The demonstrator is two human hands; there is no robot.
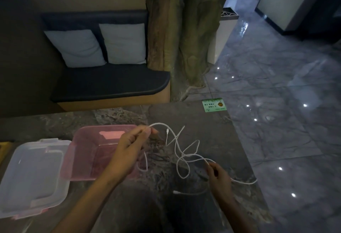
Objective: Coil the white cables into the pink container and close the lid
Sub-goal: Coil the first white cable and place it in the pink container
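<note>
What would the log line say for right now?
left hand: pinching tangled white cable | right hand: pinching it | pink plastic container: open, empty | clear lid: off

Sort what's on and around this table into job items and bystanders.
For the job: white cables, held by the left hand and right hand; pink container; clear lid.

Bystanders: green card, two cushions, bench, tree trunk.

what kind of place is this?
Likely a restaurant or lounge booth, not a home: a built-in bench with cushions, a decorative tree trunk, polished marble floor, and a small green card on the stone table.
</note>
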